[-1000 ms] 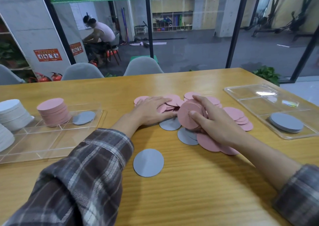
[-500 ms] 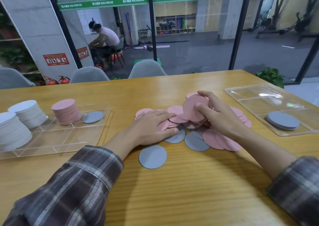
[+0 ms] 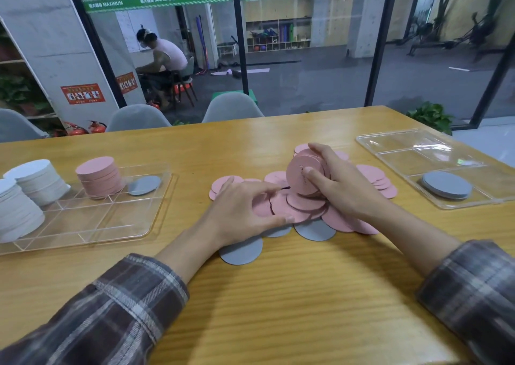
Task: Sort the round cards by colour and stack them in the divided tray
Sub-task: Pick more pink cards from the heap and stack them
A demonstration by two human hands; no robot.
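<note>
A loose heap of pink round cards [image 3: 298, 204] lies in the middle of the wooden table, with a few grey cards [image 3: 315, 229] at its near edge. My right hand [image 3: 342, 181] grips a small stack of pink cards [image 3: 302, 175] on edge above the heap. My left hand [image 3: 242, 208] rests on the heap's left side, its thumb and fingers curled around pink cards. The divided clear tray [image 3: 92, 222] on the left holds a pink stack [image 3: 99, 176], one grey card [image 3: 144, 185] and white stacks [image 3: 36, 179].
A second clear divided tray [image 3: 412, 153] at the right holds a short grey stack [image 3: 446, 185]. One grey card [image 3: 241, 250] lies alone near my left wrist. Grey chairs stand behind the table's far edge, in front of a glass wall.
My right hand has lifted its stack of pink cards higher and tilted it more upright. My left hand has slid right, further onto the pink heap.
</note>
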